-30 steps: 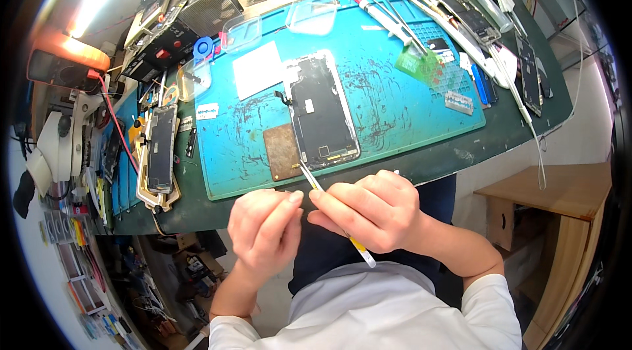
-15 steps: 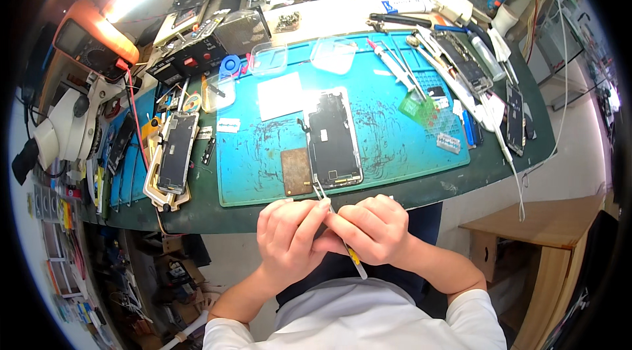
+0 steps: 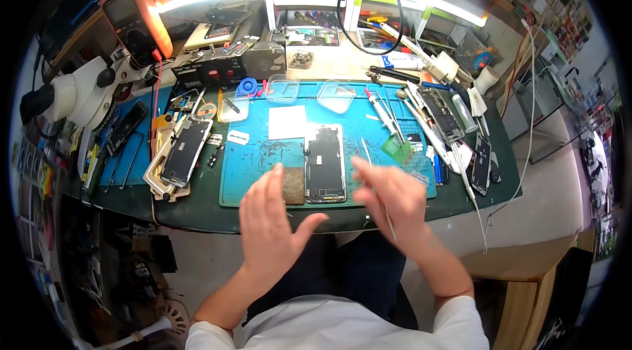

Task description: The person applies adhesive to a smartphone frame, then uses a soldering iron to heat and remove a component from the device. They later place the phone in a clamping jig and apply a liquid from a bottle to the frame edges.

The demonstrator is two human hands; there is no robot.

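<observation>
Head view: a person's left hand (image 3: 271,223) hovers open, fingers spread and empty, above the near edge of a cluttered worktop (image 3: 197,208); the right hand (image 3: 388,200), blurred, pinches a thin tweezer-like tool (image 3: 388,223) that points back toward the body; between and just beyond both hands a dark phone screen panel (image 3: 324,163) lies flat on the blue mat (image 3: 263,159), a brown pad (image 3: 293,185) touching its left side; a second phone (image 3: 185,150) rests well to the left, beside a white microscope (image 3: 72,96).
</observation>
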